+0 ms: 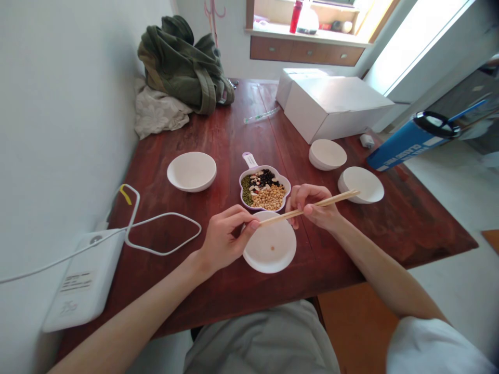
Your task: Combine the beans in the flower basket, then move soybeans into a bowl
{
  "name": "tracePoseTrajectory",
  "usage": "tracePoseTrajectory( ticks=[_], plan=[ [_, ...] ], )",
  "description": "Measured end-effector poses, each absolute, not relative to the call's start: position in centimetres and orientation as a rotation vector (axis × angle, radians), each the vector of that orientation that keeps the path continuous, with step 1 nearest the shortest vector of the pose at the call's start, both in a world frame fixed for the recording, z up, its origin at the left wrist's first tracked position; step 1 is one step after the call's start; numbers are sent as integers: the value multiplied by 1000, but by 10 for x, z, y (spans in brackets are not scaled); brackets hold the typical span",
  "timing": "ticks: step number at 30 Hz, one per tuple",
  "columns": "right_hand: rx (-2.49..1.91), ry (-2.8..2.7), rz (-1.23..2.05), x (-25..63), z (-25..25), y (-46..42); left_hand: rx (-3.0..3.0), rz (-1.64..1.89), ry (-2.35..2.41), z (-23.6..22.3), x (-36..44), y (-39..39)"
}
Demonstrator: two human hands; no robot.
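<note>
A pair of light wooden chopsticks (288, 214) is stretched between my two hands, over a white bowl (268, 254) with one small tan bean inside. My left hand (230, 236) pinches one end of the chopsticks. Fingers of my right hand (314, 205) are wrapped round their other half, and the far end sticks out to the right. Just beyond the bowl sits a flower-shaped, purple-rimmed dish (250, 160) with a handle. Green beans, black beans, yellow soybeans and pale flat seeds lie in it in separate heaps.
White bowls stand at left (192, 172) and right (327, 154), another (362, 186) beside it. A white box (335, 104), blue tumbler (409, 140) and green bag (183, 67) stand farther off. A cable (163, 253) and white power bank (86, 280) lie at left.
</note>
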State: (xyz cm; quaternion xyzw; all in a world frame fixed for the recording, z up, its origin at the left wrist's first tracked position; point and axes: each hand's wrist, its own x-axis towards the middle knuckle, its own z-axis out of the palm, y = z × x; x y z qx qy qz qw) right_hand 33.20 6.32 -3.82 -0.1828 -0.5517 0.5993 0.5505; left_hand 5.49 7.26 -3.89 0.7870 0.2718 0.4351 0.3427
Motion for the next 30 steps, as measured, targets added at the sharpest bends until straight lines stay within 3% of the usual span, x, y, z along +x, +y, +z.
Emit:
tracePoseTrajectory(
  ticks=[11,30],
  plan=[
    [-600,-1325,1091,323,-42,60,1966,1126,842,-42,59,68],
    [-627,-1482,839,309,-47,48,1842,1087,854,-43,62,67]
  ],
)
